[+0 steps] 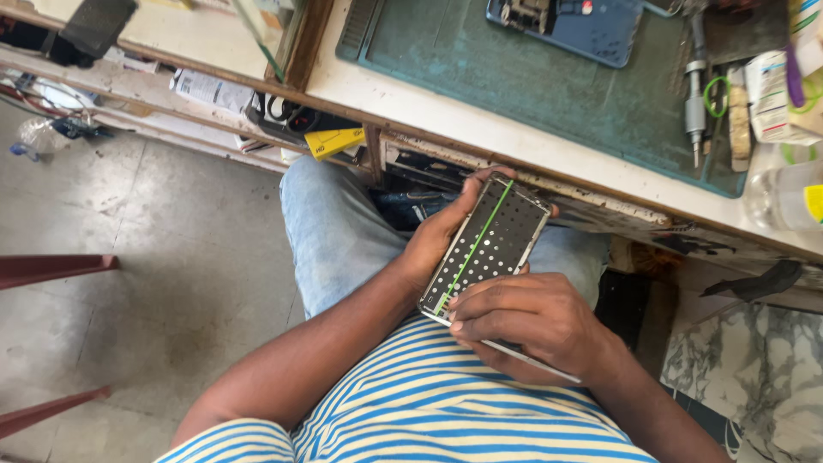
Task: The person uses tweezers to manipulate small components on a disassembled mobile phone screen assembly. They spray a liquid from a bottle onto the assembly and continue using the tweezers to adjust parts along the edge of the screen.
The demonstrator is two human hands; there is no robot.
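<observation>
Left hand: clamped around slim black dotted phone with green stripe.
Right hand: fingertips pinched on phone's lower edge; best kept steady, light.

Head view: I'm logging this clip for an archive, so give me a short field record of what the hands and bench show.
Left hand: left hand cradles a phone panel from behind, above the lap
Right hand: right hand, fingers curled at the panel's near end, holding a thin flat tool
Panel look: dark, dotted with white spots, one green line down its length
Bench: green work mat carrying another opened phone and a screwdriver
Bench right edge: clear plastic bottle
Clothing: striped shirt, blue jeans
</observation>
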